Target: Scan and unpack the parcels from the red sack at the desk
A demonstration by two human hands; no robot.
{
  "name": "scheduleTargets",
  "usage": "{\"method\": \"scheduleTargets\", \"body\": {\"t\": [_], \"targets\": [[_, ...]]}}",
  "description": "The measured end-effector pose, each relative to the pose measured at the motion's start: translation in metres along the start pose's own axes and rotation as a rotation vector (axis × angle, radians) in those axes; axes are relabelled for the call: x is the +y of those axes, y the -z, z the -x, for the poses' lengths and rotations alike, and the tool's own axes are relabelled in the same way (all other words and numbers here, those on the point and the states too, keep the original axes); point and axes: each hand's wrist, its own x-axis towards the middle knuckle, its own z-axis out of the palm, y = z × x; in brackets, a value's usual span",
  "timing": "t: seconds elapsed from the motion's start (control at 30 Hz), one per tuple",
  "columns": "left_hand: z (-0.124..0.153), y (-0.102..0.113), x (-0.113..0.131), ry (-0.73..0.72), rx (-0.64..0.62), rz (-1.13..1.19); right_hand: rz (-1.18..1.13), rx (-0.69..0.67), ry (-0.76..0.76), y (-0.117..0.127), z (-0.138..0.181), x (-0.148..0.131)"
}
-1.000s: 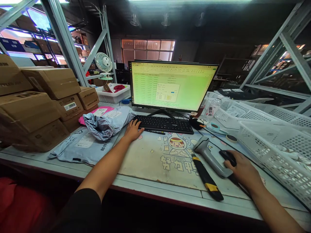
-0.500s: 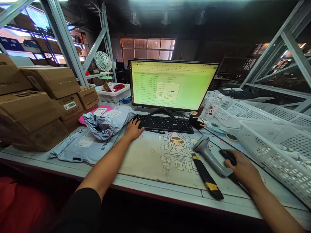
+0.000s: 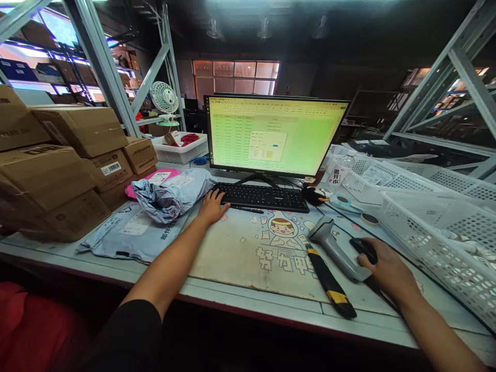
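My left hand [image 3: 212, 207] rests with its fingers curled on the left end of the black keyboard [image 3: 265, 197]. My right hand [image 3: 387, 270] is cupped over a black mouse [image 3: 363, 249] at the right of the desk. A grey barcode scanner [image 3: 335, 248] lies just left of the mouse, touching my right hand. A monitor [image 3: 273, 137] with a green-lit spreadsheet and a small dialog stands behind the keyboard. A worn cartoon desk mat [image 3: 251, 253] lies between my arms.
Cardboard boxes [image 3: 58, 165] are stacked at the left, with grey mailer bags [image 3: 166, 199] beside them. A black and yellow utility knife [image 3: 329, 283] lies on the mat. White mesh baskets [image 3: 437, 227] fill the right side. A small fan [image 3: 165, 101] and steel racking stand behind.
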Motion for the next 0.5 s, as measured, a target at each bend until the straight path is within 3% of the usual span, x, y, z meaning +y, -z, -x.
{"method": "scheduleTargets", "body": {"t": [0.5], "targets": [[0.0003,0.0011,0.0009,0.007,-0.015,0.003,0.020,0.000,0.000,0.0032,0.0024,-0.0014]]}}
